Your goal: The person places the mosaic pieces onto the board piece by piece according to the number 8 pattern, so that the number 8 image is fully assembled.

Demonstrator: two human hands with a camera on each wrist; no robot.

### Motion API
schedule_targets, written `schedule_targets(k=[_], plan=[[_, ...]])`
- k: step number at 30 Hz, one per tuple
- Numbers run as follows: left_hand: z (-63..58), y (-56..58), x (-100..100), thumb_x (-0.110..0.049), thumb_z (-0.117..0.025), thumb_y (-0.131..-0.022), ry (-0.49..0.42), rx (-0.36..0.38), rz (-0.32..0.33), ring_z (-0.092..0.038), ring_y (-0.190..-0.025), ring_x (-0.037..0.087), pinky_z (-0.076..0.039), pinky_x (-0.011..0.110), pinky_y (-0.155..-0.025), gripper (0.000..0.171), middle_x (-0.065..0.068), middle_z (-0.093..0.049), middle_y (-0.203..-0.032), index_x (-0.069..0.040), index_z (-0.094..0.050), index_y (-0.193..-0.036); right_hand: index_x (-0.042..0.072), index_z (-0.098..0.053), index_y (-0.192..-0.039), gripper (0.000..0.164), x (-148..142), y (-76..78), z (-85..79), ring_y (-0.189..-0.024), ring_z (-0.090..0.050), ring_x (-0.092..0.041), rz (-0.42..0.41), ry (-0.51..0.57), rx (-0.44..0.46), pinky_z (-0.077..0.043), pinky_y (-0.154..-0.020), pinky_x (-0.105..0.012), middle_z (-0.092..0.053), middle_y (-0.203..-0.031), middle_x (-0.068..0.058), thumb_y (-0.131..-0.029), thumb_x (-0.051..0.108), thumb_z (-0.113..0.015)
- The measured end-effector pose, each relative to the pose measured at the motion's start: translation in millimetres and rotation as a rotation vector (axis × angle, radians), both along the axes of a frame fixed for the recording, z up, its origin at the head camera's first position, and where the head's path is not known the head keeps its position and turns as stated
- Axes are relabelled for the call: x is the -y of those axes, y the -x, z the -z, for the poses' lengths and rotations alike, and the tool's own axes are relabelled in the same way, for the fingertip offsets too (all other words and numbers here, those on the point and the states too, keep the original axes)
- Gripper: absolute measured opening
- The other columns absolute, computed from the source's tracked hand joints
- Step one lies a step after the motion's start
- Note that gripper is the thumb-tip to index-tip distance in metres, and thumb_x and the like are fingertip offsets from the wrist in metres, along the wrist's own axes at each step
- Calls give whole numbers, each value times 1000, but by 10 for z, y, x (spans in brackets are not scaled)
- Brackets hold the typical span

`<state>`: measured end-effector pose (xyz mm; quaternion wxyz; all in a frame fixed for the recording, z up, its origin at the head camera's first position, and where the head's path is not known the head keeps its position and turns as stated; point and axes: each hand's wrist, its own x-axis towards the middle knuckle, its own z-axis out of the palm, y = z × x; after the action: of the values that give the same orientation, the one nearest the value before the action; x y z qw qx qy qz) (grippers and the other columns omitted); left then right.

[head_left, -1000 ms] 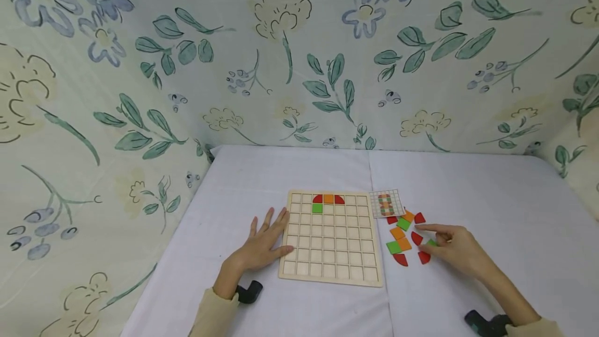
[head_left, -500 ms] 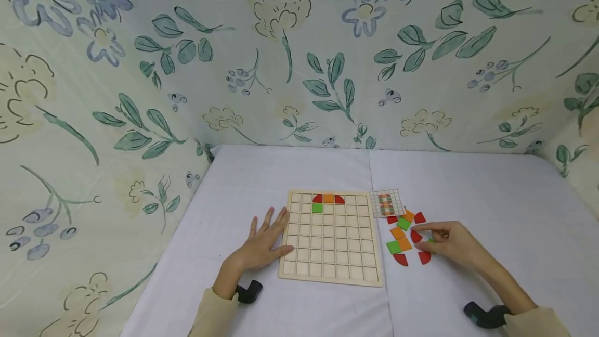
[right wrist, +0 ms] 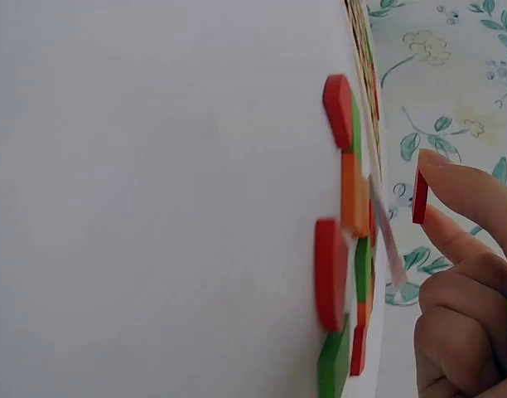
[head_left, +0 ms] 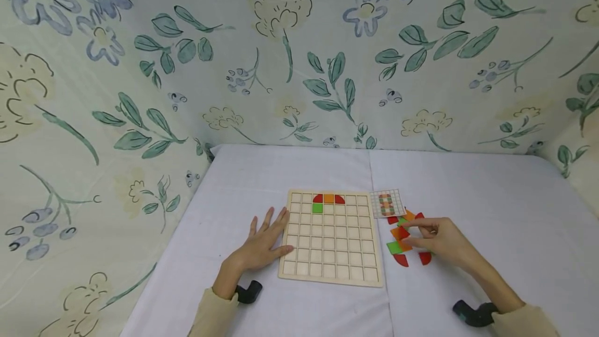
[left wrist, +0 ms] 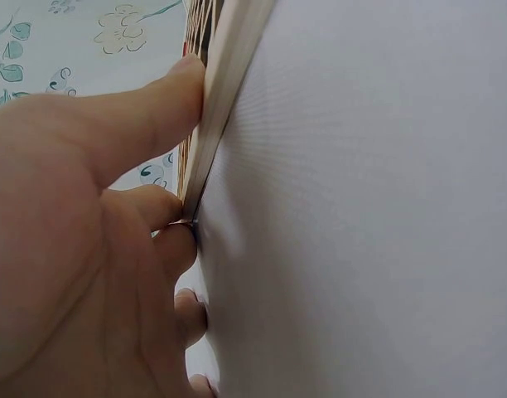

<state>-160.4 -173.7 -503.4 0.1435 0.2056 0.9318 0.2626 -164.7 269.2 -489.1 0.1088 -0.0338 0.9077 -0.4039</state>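
The thumb and index finger of my right hand (head_left: 446,242) pinch a red quarter-round tile (right wrist: 420,197). In the right wrist view the tile hangs above the table, apart from the loose pieces. My left hand (head_left: 255,248) lies with spread fingers at the left side of a wooden grid board (head_left: 329,256); its thumb rests on the board's edge. Near the board's top sit two red quarter-round tiles with an orange square (head_left: 329,199) between them. A green square (head_left: 317,208) is under the left red one.
Right of the board lie several loose red, orange and green tiles, among them a green square (head_left: 394,248) and a red quarter-round (head_left: 401,260). A pattern card (head_left: 386,203) stands beside the board's upper right corner. White cloth (head_left: 281,170) covers the table; a floral curtain hangs behind.
My right hand has taken hold of a red quarter-round tile, lifted it and moved left over the loose pieces. My left hand has stayed in place.
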Motion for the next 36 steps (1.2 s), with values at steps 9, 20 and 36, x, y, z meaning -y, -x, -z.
schedule_targets(k=[9, 20, 36], plan=[[18, 11, 6, -43, -59, -104, 1, 2, -1, 9, -162, 38, 11, 71, -124, 85, 6, -6, -176, -10, -12, -167, 10, -77, -120, 43, 523, 200, -115, -51, -26, -6, -170, 100, -37, -22, -45, -19, -28, -60, 6, -82, 28, -88], [13, 5, -8, -44, -59, -104, 10, 12, -17, 10, -162, 37, 11, 70, -124, 86, 5, -5, -176, -10, -12, -167, 11, -80, -114, 32, 1326, 522, -7, -54, -26, -6, -378, 170, -71, -31, -56, -20, -29, -56, 8, -84, 21, -87], [31, 11, 14, -44, -59, -104, 0, 2, -11, 9, -163, 37, 11, 70, -124, 85, 5, -6, -176, -10, -13, -167, 8, -78, -118, 32, 1655, 772, 43, -53, -32, -8, -489, 129, -38, -39, -61, -21, -37, -55, 6, -88, 16, -84]])
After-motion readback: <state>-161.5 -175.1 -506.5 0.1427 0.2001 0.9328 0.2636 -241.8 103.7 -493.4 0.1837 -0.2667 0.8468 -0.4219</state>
